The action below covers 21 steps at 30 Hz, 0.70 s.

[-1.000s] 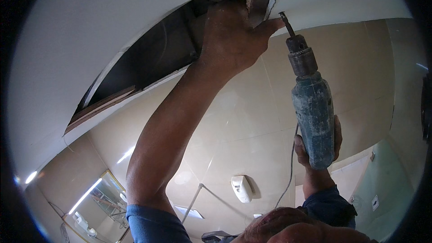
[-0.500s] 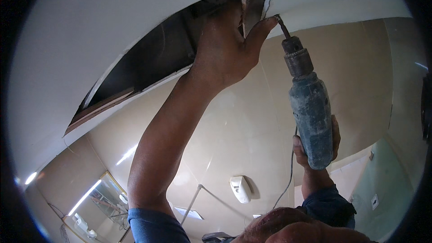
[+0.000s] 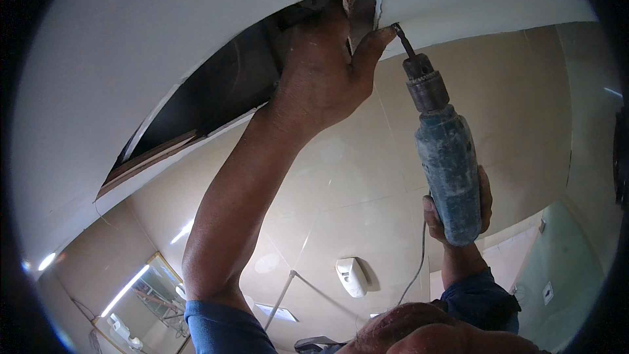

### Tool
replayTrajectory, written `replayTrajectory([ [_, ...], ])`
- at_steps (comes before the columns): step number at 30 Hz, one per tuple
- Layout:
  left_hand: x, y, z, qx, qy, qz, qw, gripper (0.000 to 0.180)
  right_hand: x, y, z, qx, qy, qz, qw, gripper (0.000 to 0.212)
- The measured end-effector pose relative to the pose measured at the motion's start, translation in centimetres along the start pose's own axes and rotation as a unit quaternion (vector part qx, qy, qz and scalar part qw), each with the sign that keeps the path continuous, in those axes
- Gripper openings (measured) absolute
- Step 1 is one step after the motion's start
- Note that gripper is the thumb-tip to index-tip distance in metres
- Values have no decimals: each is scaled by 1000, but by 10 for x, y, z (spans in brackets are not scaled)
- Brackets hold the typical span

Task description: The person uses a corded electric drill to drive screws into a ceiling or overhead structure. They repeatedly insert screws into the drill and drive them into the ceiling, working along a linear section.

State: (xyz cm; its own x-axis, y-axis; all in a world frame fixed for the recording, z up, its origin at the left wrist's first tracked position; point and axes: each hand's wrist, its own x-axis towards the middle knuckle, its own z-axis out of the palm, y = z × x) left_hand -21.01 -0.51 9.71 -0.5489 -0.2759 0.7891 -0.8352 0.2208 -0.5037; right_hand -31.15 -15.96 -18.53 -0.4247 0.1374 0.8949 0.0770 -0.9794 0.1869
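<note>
My left hand (image 3: 321, 78) reaches up into a dark opening (image 3: 216, 92) cut in the white ceiling. Its fingers are lost in the dark, while its thumb stays outside, stretched toward the opening's right edge. A strip of wood (image 3: 347, 13) shows beside the fingers. In my right hand (image 3: 486, 203) is a worn blue-grey power drill (image 3: 449, 170), held from below and pointing up. The drill bit (image 3: 405, 40) meets the ceiling right by the tip of my left thumb; whether they touch, I cannot tell.
A cord (image 3: 419, 262) hangs from the drill. Beige tiled wall (image 3: 511, 92) curves behind, carrying a white dispenser (image 3: 352, 277). A mirror (image 3: 154, 295) with a lit tube is at lower left, a greenish glass panel (image 3: 563, 269) at lower right. A thin pipe (image 3: 282, 295) stands near my left elbow.
The opening, my left hand and the drill all sit slightly further left in the picture. The drill bit remains at the ceiling beside my left thumb, and both hands keep their pose.
</note>
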Motion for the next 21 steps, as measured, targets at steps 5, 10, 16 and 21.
replayTrajectory([
  [5, 1, 0, 0, -15, 8, 11, 1000, 17, 1, 1, -2, 6, -2, 1, 1000, 64],
  [10, 1, 2, -1, -24, 4, 8, 1000, 18, -1, 3, -4, 23, -7, 8, 1000, 64],
  [16, 0, 5, -2, -32, -4, -23, 999, 20, 0, 15, -10, 192, -14, 95, 977, 63],
  [21, 1, 4, -3, -28, -17, -25, 999, 23, 0, 18, -13, 773, -15, 443, 455, 65],
])
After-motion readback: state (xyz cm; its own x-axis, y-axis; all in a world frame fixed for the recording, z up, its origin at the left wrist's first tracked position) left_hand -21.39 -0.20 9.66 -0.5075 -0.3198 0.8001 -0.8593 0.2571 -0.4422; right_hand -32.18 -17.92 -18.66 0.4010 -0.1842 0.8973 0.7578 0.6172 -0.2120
